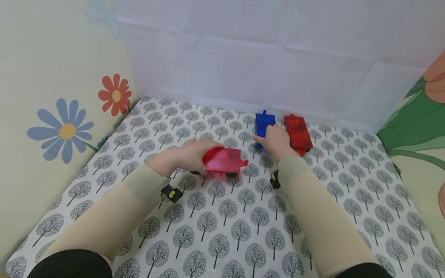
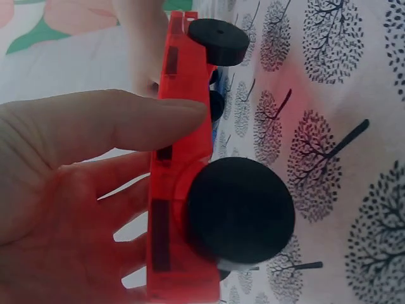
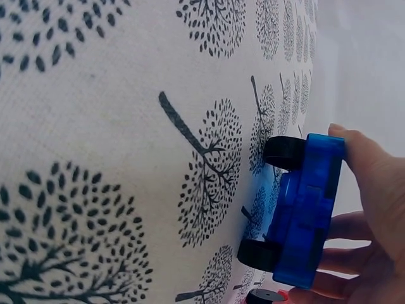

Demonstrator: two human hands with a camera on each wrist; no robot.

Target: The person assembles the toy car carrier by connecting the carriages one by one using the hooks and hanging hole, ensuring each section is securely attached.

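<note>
My left hand (image 1: pixel 191 156) grips a translucent red toy train car (image 1: pixel 225 160) with black wheels and a small hook at its right end. In the left wrist view the thumb lies along the side of this red car (image 2: pixel 183 136), with the other fingers behind it. My right hand (image 1: pixel 276 141) holds a blue toy train car (image 1: pixel 264 122) near the back wall. The right wrist view shows the thumb at one end of the blue car (image 3: pixel 307 209) and fingers behind it. A second red car (image 1: pixel 297 133) stands just right of that hand.
A white cloth with printed trees (image 1: pixel 227 208) covers the table. Behind it hangs a white sheet (image 1: pixel 243 58). Flower-patterned panels flank both sides, with a blue flower (image 1: pixel 67 131) on the left and green leaves (image 1: pixel 417 116) on the right.
</note>
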